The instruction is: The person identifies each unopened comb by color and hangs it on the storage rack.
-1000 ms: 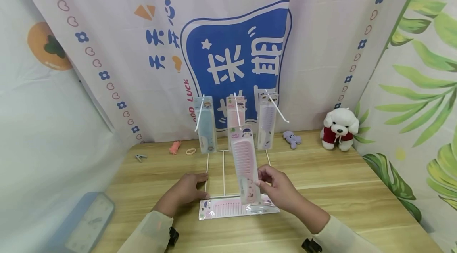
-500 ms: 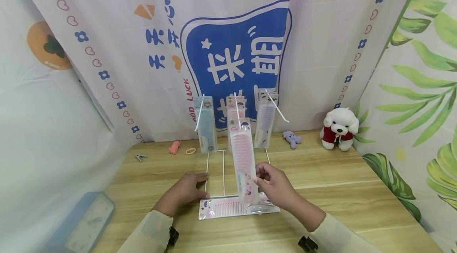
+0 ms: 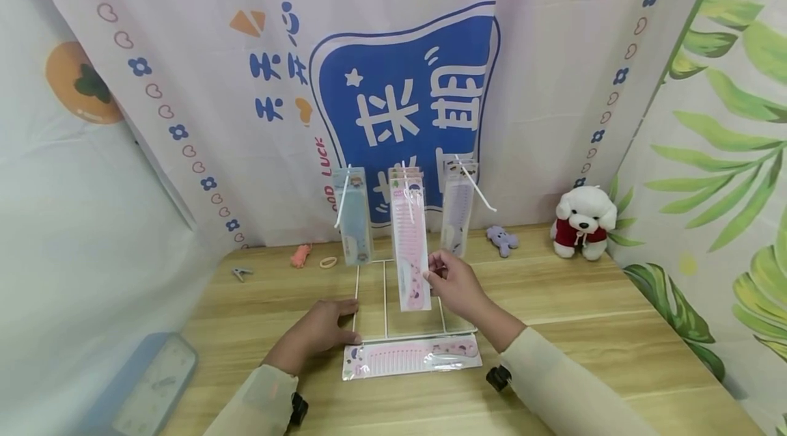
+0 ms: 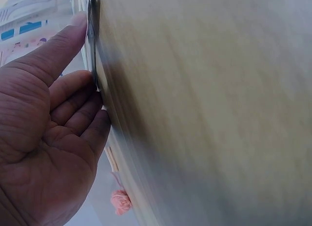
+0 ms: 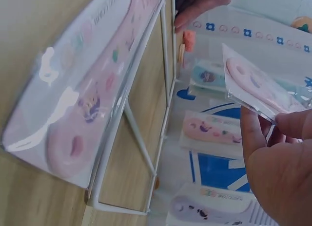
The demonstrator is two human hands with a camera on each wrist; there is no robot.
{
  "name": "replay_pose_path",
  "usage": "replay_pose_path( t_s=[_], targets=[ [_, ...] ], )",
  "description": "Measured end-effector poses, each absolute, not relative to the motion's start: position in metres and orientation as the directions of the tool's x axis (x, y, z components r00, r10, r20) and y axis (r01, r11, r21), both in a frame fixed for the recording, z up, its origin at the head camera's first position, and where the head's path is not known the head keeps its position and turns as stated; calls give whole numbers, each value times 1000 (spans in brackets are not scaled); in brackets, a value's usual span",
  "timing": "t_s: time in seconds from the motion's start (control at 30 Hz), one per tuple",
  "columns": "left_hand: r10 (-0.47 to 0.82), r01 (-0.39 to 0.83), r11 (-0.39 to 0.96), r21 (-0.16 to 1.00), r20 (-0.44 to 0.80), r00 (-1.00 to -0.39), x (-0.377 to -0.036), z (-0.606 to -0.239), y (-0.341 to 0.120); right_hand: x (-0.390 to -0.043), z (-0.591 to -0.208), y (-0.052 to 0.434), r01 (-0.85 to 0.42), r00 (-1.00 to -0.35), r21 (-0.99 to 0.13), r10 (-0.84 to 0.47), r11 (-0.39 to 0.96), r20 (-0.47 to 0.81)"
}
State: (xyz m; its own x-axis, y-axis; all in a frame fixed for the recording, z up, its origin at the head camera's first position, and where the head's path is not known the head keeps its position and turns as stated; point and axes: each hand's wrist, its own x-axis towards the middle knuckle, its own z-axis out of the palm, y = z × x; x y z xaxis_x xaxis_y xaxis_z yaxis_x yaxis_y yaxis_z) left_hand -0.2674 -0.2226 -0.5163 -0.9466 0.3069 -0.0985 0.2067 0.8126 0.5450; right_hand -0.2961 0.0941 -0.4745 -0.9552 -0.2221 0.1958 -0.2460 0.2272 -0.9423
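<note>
My right hand [image 3: 458, 285] pinches the lower right edge of a packaged pink comb [image 3: 410, 244], held upright. Its top overlaps the middle hook of a white wire rack [image 3: 385, 299]; I cannot tell whether the hook passes through the package. My left hand [image 3: 316, 327] rests at the rack base's front left corner, fingers and thumb touching it. In the left wrist view, that hand's palm [image 4: 48, 148] shows loosely bent fingers. Another packaged pink comb [image 3: 406, 358] lies flat before the rack. Blue combs [image 3: 353, 227] hang on the left hook, purple ones [image 3: 456, 217] on the right.
Along the table's back lie a grey clip [image 3: 242, 273], an orange toy [image 3: 300, 255], a hair tie [image 3: 328, 262] and a purple toy [image 3: 502, 240]. A white plush dog [image 3: 584, 224] sits at right. A blue-grey box [image 3: 154, 381] stands at left. Behind hangs a printed curtain [image 3: 541, 80].
My right hand has moved up and away from me with the comb, whose top has come to the middle hook beside the hanging pink packages. The left hand has stayed in place.
</note>
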Motion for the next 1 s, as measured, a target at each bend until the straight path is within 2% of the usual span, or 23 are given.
replay_pose_path(
  t_s=[0.4, 0.7, 1.0],
  targets=[
    [294, 194, 818, 542, -104, -950, -269, -517, -223, -344, -478, 89, -313, -949, -848, -175, 428, 261],
    [297, 193, 817, 544, -110, -949, -268, -518, -223, -367, -485, 82, -299, -954, -842, -137, 449, 266],
    [289, 192, 830, 523, -110, -951, -269, -519, -223, -371, -488, 80, -289, -957, -842, -121, 456, 263]
  ],
)
